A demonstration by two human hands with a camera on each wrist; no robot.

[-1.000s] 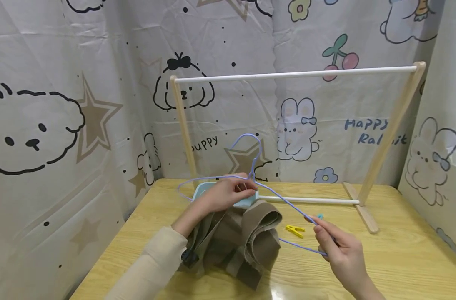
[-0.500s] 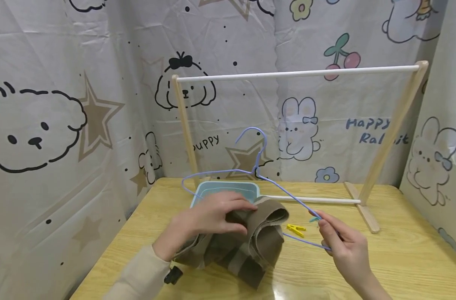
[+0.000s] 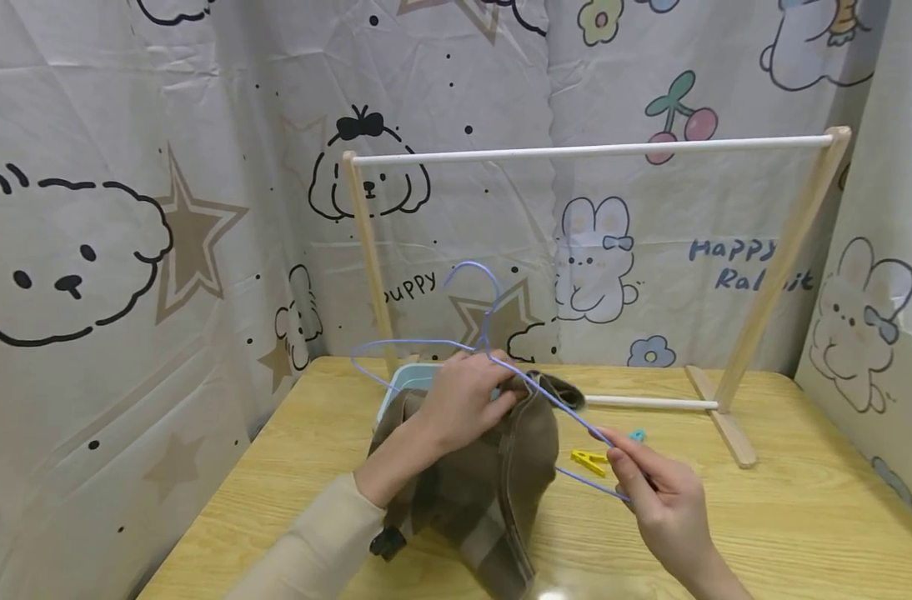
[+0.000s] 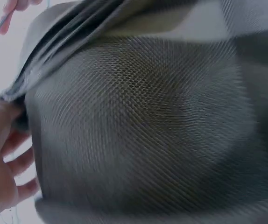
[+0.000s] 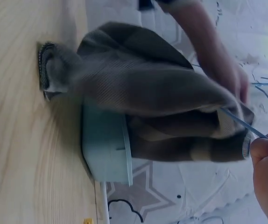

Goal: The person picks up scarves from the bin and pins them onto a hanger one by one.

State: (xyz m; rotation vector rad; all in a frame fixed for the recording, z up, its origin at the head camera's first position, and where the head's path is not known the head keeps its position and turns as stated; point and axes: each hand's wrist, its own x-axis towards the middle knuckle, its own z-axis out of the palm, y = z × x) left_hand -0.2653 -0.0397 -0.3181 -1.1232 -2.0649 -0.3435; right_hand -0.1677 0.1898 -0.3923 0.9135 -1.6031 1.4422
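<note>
A brown checked garment hangs in folds from my left hand, whose fingers grip its upper edge. The left wrist view is mostly filled by the cloth, with the thumb and fingers at its edge. My right hand pinches the right corner of a thin purple clothes hanger. The hanger stands tilted, its hook up and its sloping arm crossing the garment's upper edge. Part of the hanger's lower bar is hidden behind the cloth. In the right wrist view the hanger's rod meets the garment's edge.
A light blue basin stands behind the garment on the wooden table. Further back is a drying rack with a white top rail and wooden posts. A yellow clothes peg and a turquoise peg lie near the right hand.
The left hand went from beside the hanger's neck down to the cloth, gripped it and lifted it up to the hanger. The hanger has shifted slightly left.
</note>
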